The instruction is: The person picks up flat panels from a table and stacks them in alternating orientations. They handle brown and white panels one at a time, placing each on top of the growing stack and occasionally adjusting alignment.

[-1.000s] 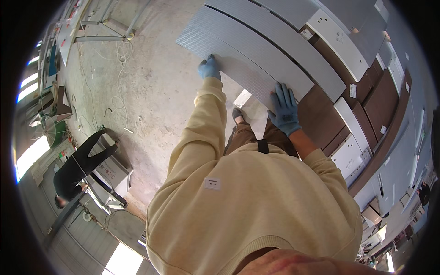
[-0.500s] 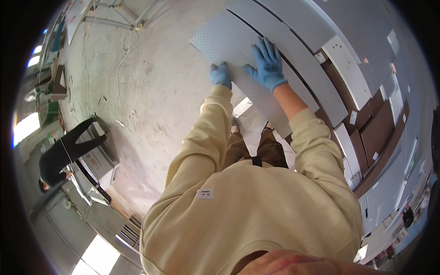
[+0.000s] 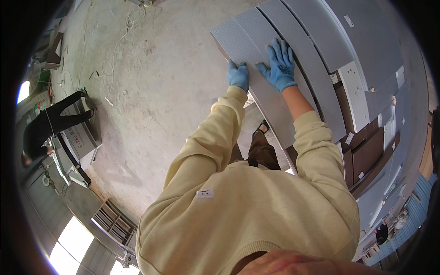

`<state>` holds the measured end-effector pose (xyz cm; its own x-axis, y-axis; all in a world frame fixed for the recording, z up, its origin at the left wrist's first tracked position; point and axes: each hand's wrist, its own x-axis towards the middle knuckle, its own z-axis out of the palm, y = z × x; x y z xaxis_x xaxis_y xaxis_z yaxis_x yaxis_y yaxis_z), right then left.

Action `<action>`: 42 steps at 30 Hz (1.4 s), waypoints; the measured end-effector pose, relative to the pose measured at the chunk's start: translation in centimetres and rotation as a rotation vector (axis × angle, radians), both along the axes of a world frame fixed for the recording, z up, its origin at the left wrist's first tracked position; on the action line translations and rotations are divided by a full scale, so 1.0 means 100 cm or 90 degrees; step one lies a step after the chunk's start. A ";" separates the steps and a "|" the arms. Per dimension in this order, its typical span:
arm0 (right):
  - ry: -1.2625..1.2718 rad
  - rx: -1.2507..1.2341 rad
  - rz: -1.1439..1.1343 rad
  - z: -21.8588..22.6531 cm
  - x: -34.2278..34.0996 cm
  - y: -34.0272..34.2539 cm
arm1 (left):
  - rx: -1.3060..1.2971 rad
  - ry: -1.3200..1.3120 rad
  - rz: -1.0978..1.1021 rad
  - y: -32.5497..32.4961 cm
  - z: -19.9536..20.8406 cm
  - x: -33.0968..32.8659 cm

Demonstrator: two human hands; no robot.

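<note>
A long, flat grey panel [image 3: 243, 41] lies on the near left side of the stacked panels. My left hand [image 3: 238, 76], in a blue glove, is closed on the panel's left edge, thumb on top and fingers partly hidden by the edge. Fingers spread, my right hand [image 3: 280, 65] in a matching glove rests flat on the panel's top face. Just right of its fingertips runs a dark gap, and beyond it lies another long grey panel [image 3: 302, 50].
White panels [image 3: 355, 98] and brown panels [image 3: 366, 149] are stacked to my right. On the concrete floor [image 3: 160, 59] at the far left lies a white cable [image 3: 113, 68]. At the left, a person in dark clothes [image 3: 50, 121] bends beside a large carton [image 3: 80, 133].
The panel under my hands has shifted right, closer against the neighbouring panels. Both hands have moved right with it, and the whole view has turned somewhat.
</note>
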<state>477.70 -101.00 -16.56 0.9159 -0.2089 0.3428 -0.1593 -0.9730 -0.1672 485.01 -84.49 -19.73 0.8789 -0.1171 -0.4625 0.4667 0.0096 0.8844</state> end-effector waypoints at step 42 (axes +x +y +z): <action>0.087 -0.027 -0.003 -0.009 0.074 -0.020 | 0.158 -0.087 0.106 -0.024 0.030 -0.012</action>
